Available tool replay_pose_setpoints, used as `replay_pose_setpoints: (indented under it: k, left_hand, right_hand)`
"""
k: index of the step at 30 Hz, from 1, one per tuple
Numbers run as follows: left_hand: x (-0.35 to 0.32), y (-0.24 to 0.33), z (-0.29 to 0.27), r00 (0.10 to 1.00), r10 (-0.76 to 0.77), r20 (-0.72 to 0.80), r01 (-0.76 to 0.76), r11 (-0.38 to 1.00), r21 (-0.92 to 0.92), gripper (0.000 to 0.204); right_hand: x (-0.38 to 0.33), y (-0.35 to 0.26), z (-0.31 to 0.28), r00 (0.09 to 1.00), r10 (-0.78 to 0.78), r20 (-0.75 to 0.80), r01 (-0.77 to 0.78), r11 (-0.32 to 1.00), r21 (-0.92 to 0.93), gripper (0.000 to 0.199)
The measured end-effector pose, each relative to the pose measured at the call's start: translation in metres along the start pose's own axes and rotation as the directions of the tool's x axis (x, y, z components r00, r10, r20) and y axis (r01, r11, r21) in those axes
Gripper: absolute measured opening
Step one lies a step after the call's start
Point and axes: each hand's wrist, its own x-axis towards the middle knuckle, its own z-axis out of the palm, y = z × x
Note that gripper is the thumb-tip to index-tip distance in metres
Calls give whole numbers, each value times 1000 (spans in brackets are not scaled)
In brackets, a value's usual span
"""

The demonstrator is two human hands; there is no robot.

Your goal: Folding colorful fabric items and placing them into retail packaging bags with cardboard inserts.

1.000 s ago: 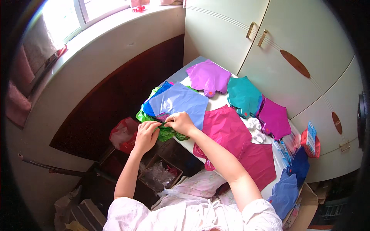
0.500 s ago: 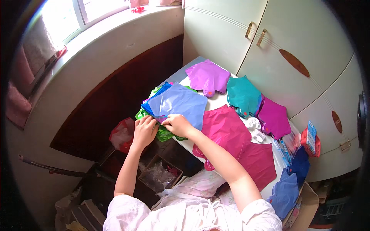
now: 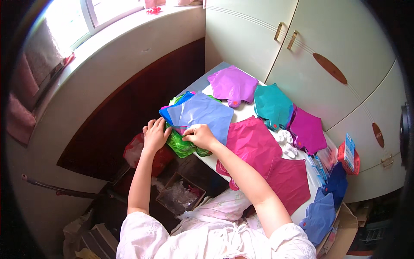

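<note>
A pile of flat, thin, glossy cloth-like pieces lies at the table's left end. Light blue ones are on top, darker blue ones show beside them, and crumpled bright green ones stick out beneath. My right hand pinches the pile's near edge, where a narrow purple strip shows; exactly which layer it grips is hard to see. At the near left corner of the pile is my left hand, open, fingers stretched over the edge with nothing visible in them.
On the white table lie crimson pieces, a lilac stack, a teal stack, a magenta stack and white crumpled bits. A red basket stands right. Below are a box with clear plastic and a red bag.
My left hand has shifted left and up along the pile's edge, and its fingers have spread from a closed pose. The right hand keeps its pinch, having moved slightly.
</note>
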Motion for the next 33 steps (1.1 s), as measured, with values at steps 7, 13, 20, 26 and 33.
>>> replay_pose_setpoints:
  k: [7, 13, 20, 26, 33]
  left_hand:
    - [9, 11, -1, 986, 89, -139, -77, 993, 88, 43]
    - [7, 16, -2, 951, 308, 15, -302, 942, -146, 42]
    - [6, 20, -5, 951, 307, 37, -298, 942, -155, 40]
    - [5, 26, -8, 952, 304, 39, -299, 948, -106, 39]
    - [8, 33, -11, 960, 280, 18, -280, 960, 12, 41]
  right_hand:
    - [3, 13, -20, 968, 248, -34, -227, 928, 294, 9]
    - [10, -2, -55, 948, 239, -211, -129, 892, 432, 12]
    - [-4, -12, -145, 821, 336, -462, -29, 832, 554, 9]
    - [-43, -42, -235, 710, 238, -662, 92, 901, 423, 10]
    - [-98, -107, -289, 657, -109, -746, 2, 990, -142, 16]
